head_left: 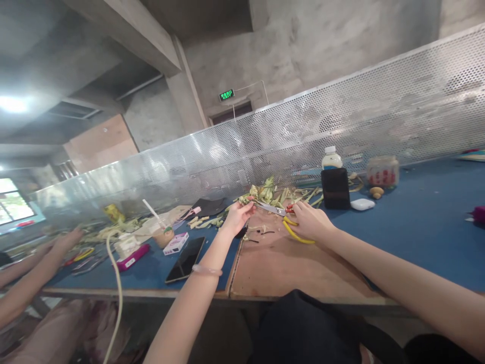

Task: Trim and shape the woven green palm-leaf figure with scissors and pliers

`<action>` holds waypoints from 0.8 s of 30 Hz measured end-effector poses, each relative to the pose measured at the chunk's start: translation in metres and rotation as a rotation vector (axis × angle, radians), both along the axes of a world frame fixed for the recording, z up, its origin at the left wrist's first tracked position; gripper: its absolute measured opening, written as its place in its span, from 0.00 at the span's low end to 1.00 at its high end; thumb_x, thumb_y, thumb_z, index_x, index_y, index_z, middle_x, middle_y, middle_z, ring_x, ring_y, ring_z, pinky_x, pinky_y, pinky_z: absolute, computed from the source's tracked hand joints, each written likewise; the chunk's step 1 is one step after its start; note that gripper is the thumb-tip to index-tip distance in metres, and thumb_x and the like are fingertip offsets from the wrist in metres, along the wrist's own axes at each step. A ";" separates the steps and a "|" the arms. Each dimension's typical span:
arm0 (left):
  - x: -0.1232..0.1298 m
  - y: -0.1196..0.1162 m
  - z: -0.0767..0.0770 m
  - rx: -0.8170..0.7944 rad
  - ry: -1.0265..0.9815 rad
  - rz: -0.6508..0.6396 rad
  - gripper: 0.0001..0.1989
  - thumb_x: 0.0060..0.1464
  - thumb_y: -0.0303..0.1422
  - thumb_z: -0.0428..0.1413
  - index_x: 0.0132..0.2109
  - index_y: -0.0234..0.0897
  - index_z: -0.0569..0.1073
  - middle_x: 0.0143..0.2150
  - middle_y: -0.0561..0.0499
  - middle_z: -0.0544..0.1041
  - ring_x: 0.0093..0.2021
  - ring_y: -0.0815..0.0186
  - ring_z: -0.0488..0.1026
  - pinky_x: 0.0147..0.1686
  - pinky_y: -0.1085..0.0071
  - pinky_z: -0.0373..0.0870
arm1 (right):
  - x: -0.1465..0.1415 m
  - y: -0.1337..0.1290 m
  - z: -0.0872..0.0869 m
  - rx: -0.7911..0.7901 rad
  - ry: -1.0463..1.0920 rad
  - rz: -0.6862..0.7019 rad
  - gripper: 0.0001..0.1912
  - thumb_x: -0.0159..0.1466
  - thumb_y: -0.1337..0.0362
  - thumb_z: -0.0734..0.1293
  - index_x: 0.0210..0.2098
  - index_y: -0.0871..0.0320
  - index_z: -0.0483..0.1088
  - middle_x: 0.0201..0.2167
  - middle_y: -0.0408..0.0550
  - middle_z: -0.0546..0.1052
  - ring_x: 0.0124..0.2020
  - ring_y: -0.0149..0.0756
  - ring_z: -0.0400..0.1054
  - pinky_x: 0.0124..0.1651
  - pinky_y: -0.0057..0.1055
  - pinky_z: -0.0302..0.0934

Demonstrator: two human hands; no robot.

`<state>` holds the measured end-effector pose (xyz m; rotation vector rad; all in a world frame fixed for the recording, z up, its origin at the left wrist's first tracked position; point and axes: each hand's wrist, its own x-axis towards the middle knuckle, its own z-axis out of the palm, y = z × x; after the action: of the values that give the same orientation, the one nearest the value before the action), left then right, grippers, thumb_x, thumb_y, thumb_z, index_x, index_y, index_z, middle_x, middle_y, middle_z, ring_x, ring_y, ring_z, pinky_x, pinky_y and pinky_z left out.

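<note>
My right hand (pixel 309 221) is closed on a pair of scissors (pixel 276 209) with yellow and red handles, the blades pointing left. My left hand (pixel 239 216) pinches a small pale green piece of plant matter (pixel 250 198), close by the blade tips. Whether the blades touch that piece I cannot tell. Just behind both hands lies a heap of pale green and yellowish plant pieces (pixel 267 191), some of it long strips. Below the hands, a brown wooden board (pixel 280 268) carries a few small dark scraps (pixel 252 240).
On the blue tabletop (pixel 424 217), a black upright object (pixel 335 189), white case (pixel 362 204), bottle (pixel 331 158) and jar (pixel 382 173) stand right. Left are a phone (pixel 186 260), small box (pixel 176 243) and drink cup (pixel 163 235). A co-worker's arms (pixel 49 265) reach in far left. A perforated metal screen (pixel 295 129) runs behind.
</note>
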<state>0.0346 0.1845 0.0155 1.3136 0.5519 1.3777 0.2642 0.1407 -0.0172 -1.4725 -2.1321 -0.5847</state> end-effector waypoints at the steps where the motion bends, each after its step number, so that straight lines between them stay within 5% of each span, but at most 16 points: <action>1: 0.000 0.000 0.000 -0.002 -0.005 0.008 0.14 0.41 0.24 0.60 0.39 0.31 0.72 0.29 0.52 0.72 0.29 0.73 0.70 0.32 0.75 0.67 | 0.000 0.000 0.000 -0.006 0.002 -0.001 0.22 0.61 0.48 0.53 0.39 0.61 0.63 0.40 0.57 0.69 0.42 0.43 0.64 0.33 0.31 0.58; 24: -0.002 0.002 0.001 -0.062 -0.010 0.064 0.09 0.40 0.30 0.62 0.31 0.29 0.73 0.26 0.52 0.72 0.26 0.74 0.69 0.30 0.75 0.65 | 0.001 0.004 -0.003 0.007 -0.032 0.016 0.22 0.60 0.47 0.53 0.37 0.60 0.62 0.39 0.55 0.69 0.41 0.44 0.65 0.31 0.31 0.57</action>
<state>0.0323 0.1863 0.0161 1.2480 0.6298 1.4083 0.2648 0.1445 -0.0198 -1.4499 -2.1625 -0.6129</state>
